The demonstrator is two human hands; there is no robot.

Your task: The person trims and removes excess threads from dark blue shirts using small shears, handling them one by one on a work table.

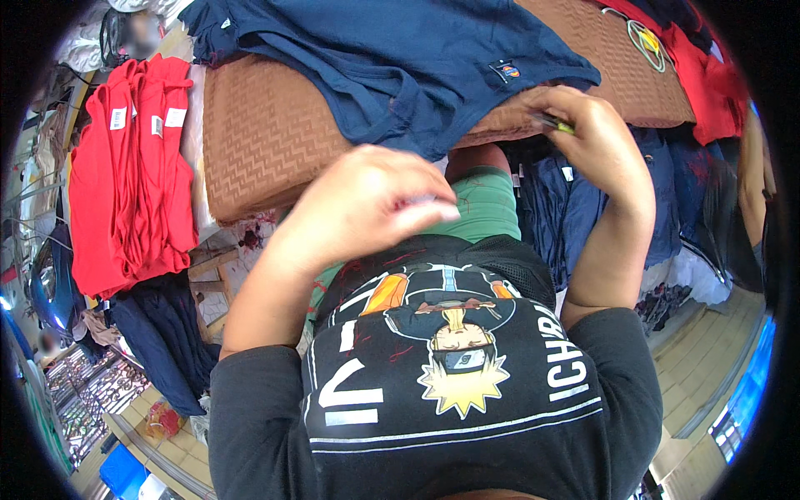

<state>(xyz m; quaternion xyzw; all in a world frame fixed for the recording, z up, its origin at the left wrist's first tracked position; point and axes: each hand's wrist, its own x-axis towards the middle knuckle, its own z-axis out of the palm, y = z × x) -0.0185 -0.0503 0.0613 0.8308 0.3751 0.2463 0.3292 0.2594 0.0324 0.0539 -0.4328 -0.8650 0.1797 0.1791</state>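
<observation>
A navy garment (392, 58) with a small label near its hem lies over a brown padded table (258, 125), and part of it hangs off the near edge. My left hand (375, 196) is above my lap, just short of the garment's hanging edge. Its fingers are curled in toward the thumb and slightly blurred; whatever they may pinch cannot be made out. By the garment's right corner, my right hand (592, 129) is closed around small thread snips (557, 124) with a dark tip and a yellow-green part.
Red garments (133, 175) with white tags hang in a stack at the left. More red cloth (708, 92) drapes at the far right, near a yellow-and-white coiled cord (648, 42). Navy garments (554, 200) hang beneath the table's right side. Red thread scraps lie on my clothes.
</observation>
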